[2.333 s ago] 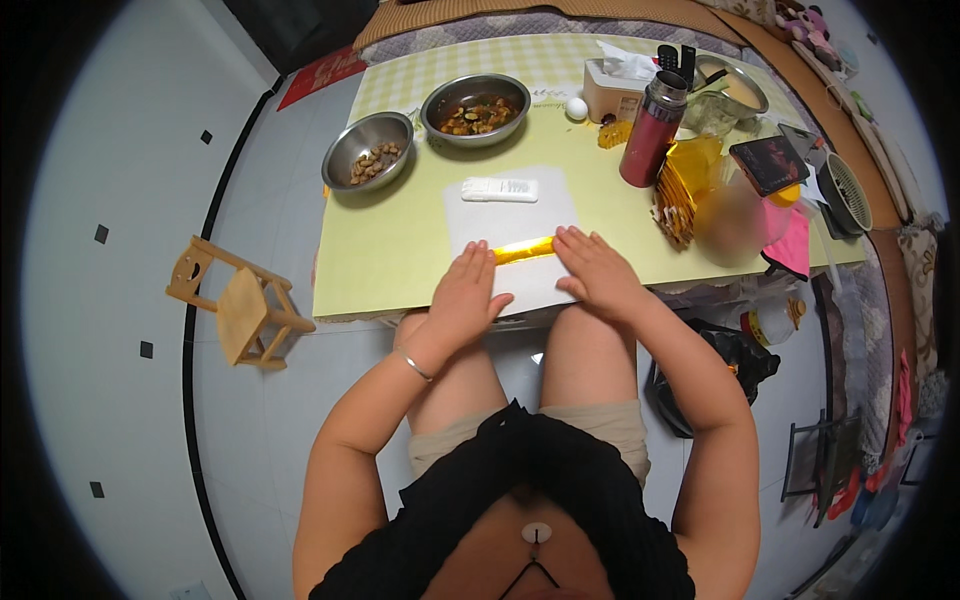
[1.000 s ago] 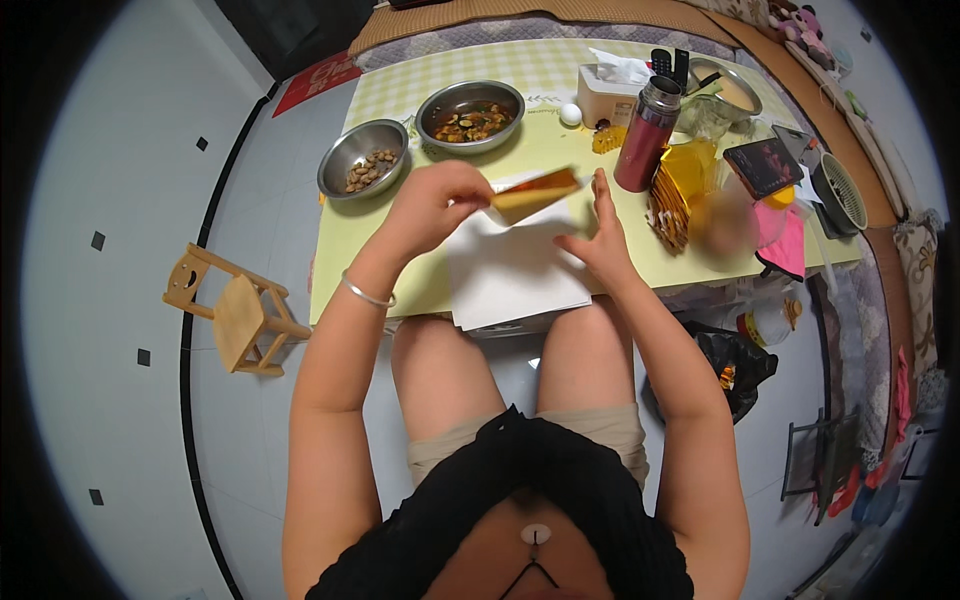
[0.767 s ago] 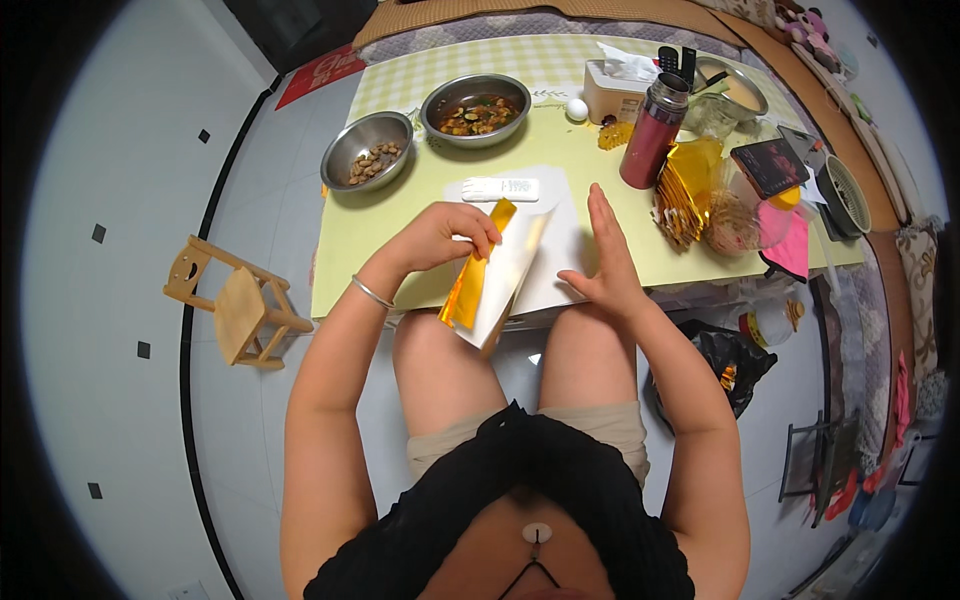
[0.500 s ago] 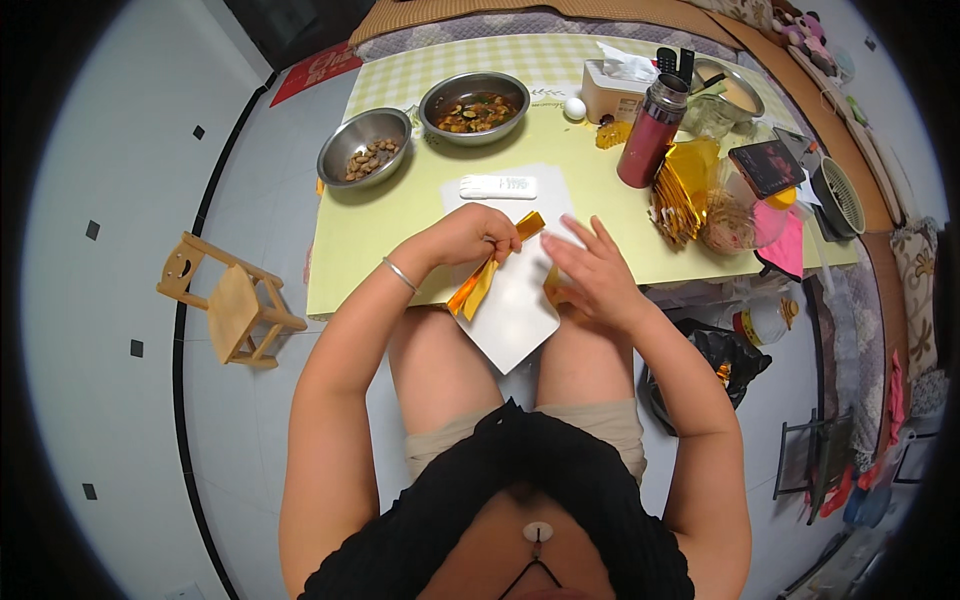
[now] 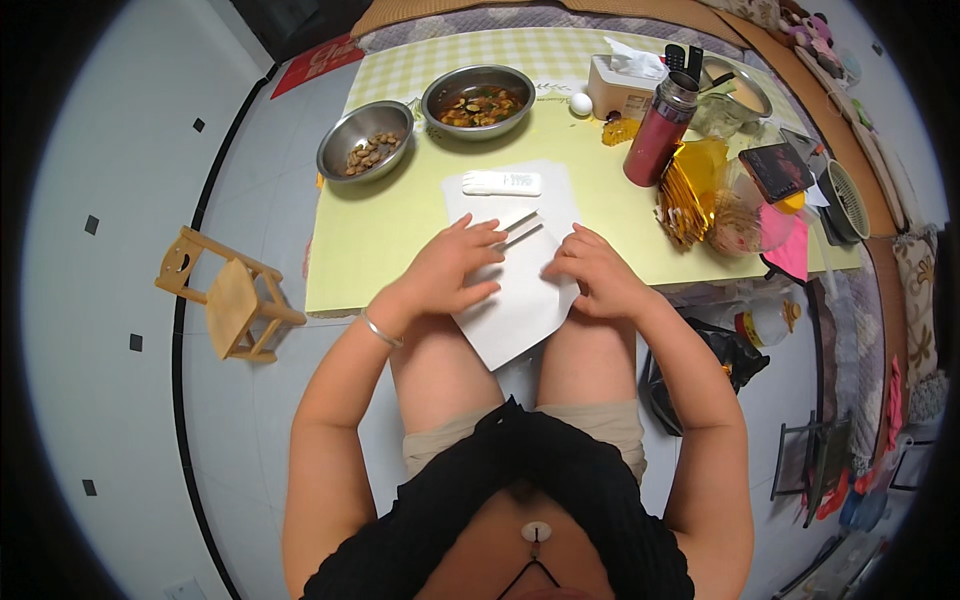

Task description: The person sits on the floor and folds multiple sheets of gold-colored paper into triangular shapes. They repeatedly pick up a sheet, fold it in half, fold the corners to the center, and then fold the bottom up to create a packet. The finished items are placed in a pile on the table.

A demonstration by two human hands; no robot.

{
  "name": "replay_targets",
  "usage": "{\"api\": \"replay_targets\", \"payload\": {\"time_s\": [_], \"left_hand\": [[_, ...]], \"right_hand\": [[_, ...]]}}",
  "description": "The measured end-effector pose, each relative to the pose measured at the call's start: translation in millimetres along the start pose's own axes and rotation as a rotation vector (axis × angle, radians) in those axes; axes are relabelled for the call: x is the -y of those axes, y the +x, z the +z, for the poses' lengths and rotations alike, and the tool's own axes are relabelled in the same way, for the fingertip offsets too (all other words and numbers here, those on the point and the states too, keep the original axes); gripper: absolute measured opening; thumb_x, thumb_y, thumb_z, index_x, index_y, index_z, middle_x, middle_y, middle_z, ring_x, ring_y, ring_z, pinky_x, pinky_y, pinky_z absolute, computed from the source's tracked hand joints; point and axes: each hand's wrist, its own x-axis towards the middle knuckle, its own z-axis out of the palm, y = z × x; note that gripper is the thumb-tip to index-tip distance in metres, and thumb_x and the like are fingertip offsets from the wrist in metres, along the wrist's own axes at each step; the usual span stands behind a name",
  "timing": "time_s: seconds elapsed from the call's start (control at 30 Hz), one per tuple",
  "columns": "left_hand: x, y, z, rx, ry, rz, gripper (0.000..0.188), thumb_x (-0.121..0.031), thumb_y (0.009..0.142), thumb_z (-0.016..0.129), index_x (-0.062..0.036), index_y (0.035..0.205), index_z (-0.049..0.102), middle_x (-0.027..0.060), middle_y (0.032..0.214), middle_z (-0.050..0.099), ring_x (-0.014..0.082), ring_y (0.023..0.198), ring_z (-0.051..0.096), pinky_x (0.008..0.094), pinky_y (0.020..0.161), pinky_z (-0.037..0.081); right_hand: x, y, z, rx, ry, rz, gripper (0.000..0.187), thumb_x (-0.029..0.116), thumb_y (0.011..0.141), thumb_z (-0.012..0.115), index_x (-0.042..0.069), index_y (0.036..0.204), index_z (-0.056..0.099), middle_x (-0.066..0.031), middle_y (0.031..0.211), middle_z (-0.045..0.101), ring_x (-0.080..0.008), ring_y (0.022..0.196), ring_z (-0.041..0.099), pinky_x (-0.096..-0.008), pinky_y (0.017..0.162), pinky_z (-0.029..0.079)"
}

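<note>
A sheet of white paper (image 5: 515, 315) lies across the table's front edge and hangs over my lap. On it is a narrow, pale folded strip (image 5: 524, 226), partly hidden by the fingers of my left hand (image 5: 448, 265). That hand lies open, fingers spread, over the paper's left side. My right hand (image 5: 598, 278) rests at the paper's right edge, fingers loosely bent and apart, with nothing visible in it. Just beyond the strip lies a flat white plastic piece (image 5: 502, 184) with dark marks.
Behind the paper stand a metal bowl of nuts (image 5: 372, 152) and a metal bowl of food in liquid (image 5: 478, 108). To the right are a red thermos (image 5: 660, 135), a stack of gold foil sheets (image 5: 692, 195), a phone (image 5: 776, 174) and a tissue box (image 5: 620, 90). A small wooden chair (image 5: 235, 295) is at left.
My left hand has let go of the gold foil strip and spread its fingers. No gold shows on the paper now; a pale strip lies there. My right hand has settled at the paper's edge.
</note>
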Motion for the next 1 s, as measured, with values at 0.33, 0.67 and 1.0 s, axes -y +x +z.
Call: {"api": "replay_targets", "payload": {"time_s": [0.33,0.67,1.0], "left_hand": [[-55,-55,48,-0.084,0.136,-0.118,0.071,-0.039,0.075,0.081,-0.0004,0.131,0.060,0.0207,0.139,0.058,0.0395,0.134,0.052,0.0544,0.112,0.041],[8,-37,34,-0.222,-0.168,-0.180,0.015,-0.018,0.086,0.072,-0.0038,0.086,0.068,0.0214,0.151,0.050,0.0432,0.141,0.044,0.0473,0.114,0.037],[44,-35,25,-0.049,-0.639,-0.283,0.023,-0.020,0.097,0.064,0.0004,0.086,0.063,0.0176,0.149,0.055,0.0320,0.144,0.043,0.0425,0.120,0.030]], "right_hand": [[-4,-12,6,-0.057,0.192,0.043,0.007,0.008,0.077,0.073,0.008,0.084,0.075,-0.0115,0.140,0.062,-0.0385,0.138,0.047,-0.0518,0.120,0.030],[-21,-22,9,-0.123,0.317,0.197,0.014,0.018,0.091,0.068,0.007,0.093,0.077,-0.0134,0.151,0.053,-0.0366,0.143,0.043,-0.0448,0.119,0.031],[-37,-18,17,-0.292,0.495,0.342,0.019,0.015,0.094,0.067,-0.002,0.092,0.073,-0.0116,0.118,0.073,-0.0247,0.106,0.063,-0.0352,0.096,0.048]]}}
